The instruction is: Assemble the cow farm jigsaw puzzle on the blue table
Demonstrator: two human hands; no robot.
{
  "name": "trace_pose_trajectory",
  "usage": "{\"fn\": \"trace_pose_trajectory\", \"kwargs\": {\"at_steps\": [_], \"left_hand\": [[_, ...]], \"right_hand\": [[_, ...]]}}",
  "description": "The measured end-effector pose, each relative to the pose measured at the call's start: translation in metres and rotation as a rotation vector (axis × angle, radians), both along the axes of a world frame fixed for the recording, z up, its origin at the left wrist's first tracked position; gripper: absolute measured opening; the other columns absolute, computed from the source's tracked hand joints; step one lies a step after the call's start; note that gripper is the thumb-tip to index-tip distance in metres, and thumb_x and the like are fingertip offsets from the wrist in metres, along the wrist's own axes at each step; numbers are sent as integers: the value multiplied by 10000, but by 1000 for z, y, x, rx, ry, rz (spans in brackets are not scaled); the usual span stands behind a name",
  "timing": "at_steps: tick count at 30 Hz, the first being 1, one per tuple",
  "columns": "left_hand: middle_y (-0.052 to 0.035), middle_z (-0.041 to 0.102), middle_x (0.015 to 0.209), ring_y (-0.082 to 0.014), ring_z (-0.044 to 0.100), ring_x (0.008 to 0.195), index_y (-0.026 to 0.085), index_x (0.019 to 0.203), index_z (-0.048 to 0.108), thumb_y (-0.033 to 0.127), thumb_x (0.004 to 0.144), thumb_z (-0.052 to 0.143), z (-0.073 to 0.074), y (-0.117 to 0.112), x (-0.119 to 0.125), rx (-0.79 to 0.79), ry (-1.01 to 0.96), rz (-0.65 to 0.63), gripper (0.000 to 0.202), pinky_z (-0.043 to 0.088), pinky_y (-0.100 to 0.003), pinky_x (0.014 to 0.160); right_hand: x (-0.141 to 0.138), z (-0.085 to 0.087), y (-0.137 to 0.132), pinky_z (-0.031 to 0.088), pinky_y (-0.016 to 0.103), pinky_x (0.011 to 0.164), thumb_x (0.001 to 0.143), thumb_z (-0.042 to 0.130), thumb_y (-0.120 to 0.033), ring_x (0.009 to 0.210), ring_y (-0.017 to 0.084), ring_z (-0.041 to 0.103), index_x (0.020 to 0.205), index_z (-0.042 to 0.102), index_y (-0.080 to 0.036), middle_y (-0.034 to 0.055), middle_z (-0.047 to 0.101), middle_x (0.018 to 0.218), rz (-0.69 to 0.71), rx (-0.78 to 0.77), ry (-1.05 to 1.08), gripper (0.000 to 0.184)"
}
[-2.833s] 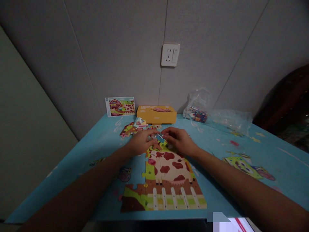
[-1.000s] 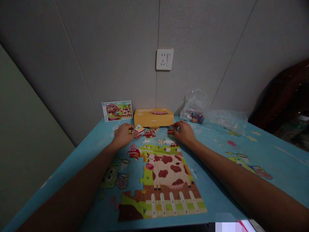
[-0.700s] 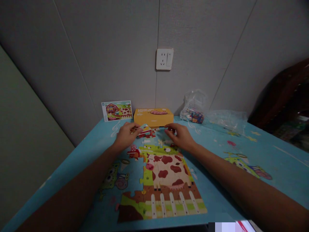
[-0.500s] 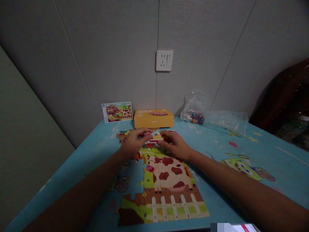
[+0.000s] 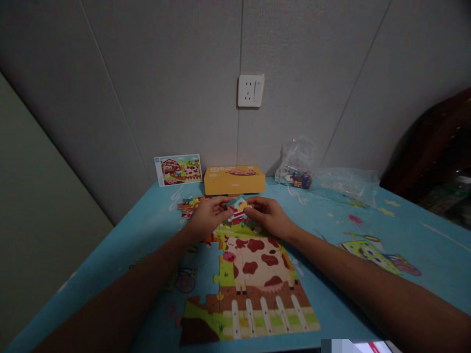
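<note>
A partly built cow puzzle (image 5: 253, 274) lies flat on the blue patterned table (image 5: 368, 230). Above its far edge both hands pinch one small puzzle piece (image 5: 239, 205) between them. My left hand (image 5: 208, 215) grips the piece from the left with curled fingers. My right hand (image 5: 267, 214) grips it from the right. Several loose pieces (image 5: 188, 205) lie just left of my left hand.
A yellow puzzle box (image 5: 234, 179) stands against the wall, with a reference picture card (image 5: 178, 169) leaning to its left. A clear plastic bag of coloured bits (image 5: 296, 171) and a crumpled empty bag (image 5: 349, 180) lie at the back right. A wall socket (image 5: 250, 90) is above.
The hands were apart among the loose pieces at the far edge a second ago. They have come together over the puzzle's top edge, both now holding one piece.
</note>
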State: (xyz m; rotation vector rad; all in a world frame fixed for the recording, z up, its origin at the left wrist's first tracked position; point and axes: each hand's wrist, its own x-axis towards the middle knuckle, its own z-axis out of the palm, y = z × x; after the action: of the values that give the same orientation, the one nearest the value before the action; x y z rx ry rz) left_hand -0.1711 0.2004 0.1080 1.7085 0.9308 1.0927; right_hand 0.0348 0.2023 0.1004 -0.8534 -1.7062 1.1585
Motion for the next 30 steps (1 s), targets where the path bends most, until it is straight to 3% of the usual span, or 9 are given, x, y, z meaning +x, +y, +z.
{"fn": "trace_pose_trajectory", "kwargs": {"at_steps": [3,6,12,19,26,30], "left_hand": [[-79,738,919,-230,692,879,131,1038,683,476,657,757,1,0,1,-82,-60,-15,519,558,-340,822],[-77,737,895,-233,697,849,129,975,691,548,608,784,1,2,1,-137,-68,26,565,569,-334,775],[-73,731,902,-194,691,735,109,957,710,528,576,829,0,3,1,-176,-168,30,578,586,-339,741],[-15,687,670,-154,655,620,108,888,704,425,556,855,1,7,0,-191,-267,92,483,607,-337,706],[-28,703,735,-156,677,656,118,835,699,402,602,824,-2,7,0,-215,-250,38,389,610,-309,673],[-9,690,668,-137,658,600,122,827,686,358,613,805,-1,6,2,-167,-225,45,339,593,-269,624]], "right_hand": [[0,-3,2,445,260,622,726,728,-347,654,118,546,1045,618,-170,-19,595,758,3,-17,59,380],[1,-4,3,447,254,609,701,741,-286,644,108,540,1100,607,-182,-34,569,751,7,-22,73,433],[1,-1,5,503,267,613,644,776,-250,600,95,590,1083,591,-187,-50,573,776,16,-148,166,480],[2,0,7,532,274,603,563,835,-241,572,113,620,953,619,-180,-56,611,691,-33,-197,199,450],[4,3,7,497,258,551,546,863,-321,535,123,621,766,624,-169,-3,674,632,-145,-179,168,358],[4,2,7,494,262,529,524,867,-388,494,134,624,708,593,-171,-11,645,570,-186,-185,157,395]]}}
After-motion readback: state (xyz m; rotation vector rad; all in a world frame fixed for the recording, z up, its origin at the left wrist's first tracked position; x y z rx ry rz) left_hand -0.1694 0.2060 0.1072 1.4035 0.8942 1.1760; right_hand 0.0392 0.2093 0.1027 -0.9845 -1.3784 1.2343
